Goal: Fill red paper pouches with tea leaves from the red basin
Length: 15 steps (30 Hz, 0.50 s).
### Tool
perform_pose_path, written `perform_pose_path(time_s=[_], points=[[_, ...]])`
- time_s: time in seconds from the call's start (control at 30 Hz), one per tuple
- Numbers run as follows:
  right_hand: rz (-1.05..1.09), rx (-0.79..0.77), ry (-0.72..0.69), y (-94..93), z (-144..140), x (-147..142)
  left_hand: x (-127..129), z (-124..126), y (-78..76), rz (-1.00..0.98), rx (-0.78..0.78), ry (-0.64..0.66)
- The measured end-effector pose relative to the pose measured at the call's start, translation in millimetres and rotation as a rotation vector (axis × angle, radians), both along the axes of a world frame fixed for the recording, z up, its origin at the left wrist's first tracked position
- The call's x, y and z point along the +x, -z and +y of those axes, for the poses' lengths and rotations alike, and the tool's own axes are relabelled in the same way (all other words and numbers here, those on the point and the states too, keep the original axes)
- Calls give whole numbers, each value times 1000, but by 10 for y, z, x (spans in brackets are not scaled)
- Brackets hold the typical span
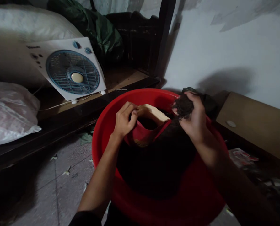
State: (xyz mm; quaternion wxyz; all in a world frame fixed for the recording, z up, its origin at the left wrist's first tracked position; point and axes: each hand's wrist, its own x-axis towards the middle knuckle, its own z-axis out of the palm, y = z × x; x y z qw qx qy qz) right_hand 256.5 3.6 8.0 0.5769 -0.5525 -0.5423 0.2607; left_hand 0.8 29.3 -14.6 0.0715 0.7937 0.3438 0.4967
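Observation:
A large red tub [99, 125] holds a heap of dark, shredded loose material [154, 169], whose exact kind I cannot tell. Inside it stands a red bag [142, 135] with a pale lining, its mouth open and some dark content within. My left hand [127, 119] grips the bag's left rim, thumb on the near side. To the right of the mouth and a little higher, my right hand [195, 116] holds a clump of the dark shreds [184, 106] over the tub. Shadow hides the bag's bottom.
A white box fan [71, 72] leans on a low wooden platform at the left, near a plastic-wrapped bundle [10, 113]. A green bag [102, 34] lies behind. Right of the tub are a brown board [255, 122] and a pale wall [236, 53]. Small scraps dot the tiled floor [67, 191].

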Motion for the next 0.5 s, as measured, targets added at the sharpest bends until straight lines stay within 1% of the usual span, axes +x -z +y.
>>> perform_pose_path(time_s=[0.03, 0.1, 0.17, 0.2, 0.27, 0.3, 0.37, 0.4, 0.43, 0.5], points=[[235, -5, -39, -144, 47, -148, -4, 5, 3, 2, -10, 1], [537, 7, -162, -350, 140, -456, -14, 15, 12, 8, -35, -5], [658, 58, -289, -435, 209, -723, -24, 19, 25, 7, -54, -21], [673, 99, -317, -438, 229, -822, -28, 20, 32, 4, -61, -36], [620, 153, -329, -391, 237, -935, -38, 20, 45, 10, -75, -77], [561, 153, -325, -355, 227, -949, -46, 23, 49, 19, -84, -101], [411, 116, -326, -288, 195, -910, -73, 40, 47, 23, -117, -146], [322, 92, -342, -265, 176, -866, -94, 56, 41, 12, -140, -144], [219, 83, -361, -252, 158, -814, -121, 76, 32, -7, -166, -117], [11, 110, -372, -247, 122, -700, -189, 124, 9, -53, -231, -16]])
